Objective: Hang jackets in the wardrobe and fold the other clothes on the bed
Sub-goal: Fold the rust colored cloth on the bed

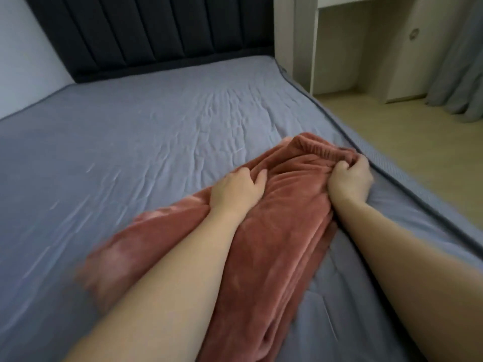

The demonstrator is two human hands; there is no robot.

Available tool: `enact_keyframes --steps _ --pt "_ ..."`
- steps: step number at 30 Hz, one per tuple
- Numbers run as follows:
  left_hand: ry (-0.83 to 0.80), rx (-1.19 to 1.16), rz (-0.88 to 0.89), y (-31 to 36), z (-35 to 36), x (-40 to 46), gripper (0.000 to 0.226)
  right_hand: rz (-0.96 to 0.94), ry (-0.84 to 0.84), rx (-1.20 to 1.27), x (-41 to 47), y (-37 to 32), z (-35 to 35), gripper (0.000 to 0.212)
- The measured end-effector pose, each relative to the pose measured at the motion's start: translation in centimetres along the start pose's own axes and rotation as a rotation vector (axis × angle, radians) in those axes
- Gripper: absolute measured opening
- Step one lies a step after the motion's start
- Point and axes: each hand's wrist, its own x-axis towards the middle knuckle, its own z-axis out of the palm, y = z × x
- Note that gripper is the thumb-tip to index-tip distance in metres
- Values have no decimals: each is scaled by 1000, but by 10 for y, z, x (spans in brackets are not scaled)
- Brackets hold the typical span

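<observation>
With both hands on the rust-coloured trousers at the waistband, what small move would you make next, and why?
Probably draw the waistband taut and flat: the right hand grips its bunched end by the bed edge, the left hand holds the fleece trousers at the other side, and the fabric between looks rumpled, the legs blurred.

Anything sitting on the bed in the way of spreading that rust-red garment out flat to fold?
Nothing visible. Both the left hand and right hand already grip the rust-red garment near its waistband, and the grey sheet beyond it is bare up to the headboard.
</observation>
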Motion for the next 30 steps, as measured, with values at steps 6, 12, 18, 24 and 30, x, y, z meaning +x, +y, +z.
enact_keyframes --steps 6,12,18,24,30 --pt "-294 -90 0 -8 -45 -3 63 25 -6 -94 -7 -23 -6 55" --pt "-157 232 60 -49 -74 -34 52 -1030 -231 -644 -84 -49 -15 68" --pt "-276 203 40 -58 -73 -35 64 -623 -693 -931 -42 -19 20 63" --pt "-82 338 -91 -111 -80 -78 79 -659 -690 -953 -40 -16 27 65" --pt "252 457 215 -73 -89 -109 54 -629 -710 -1011 -40 -20 29 69"
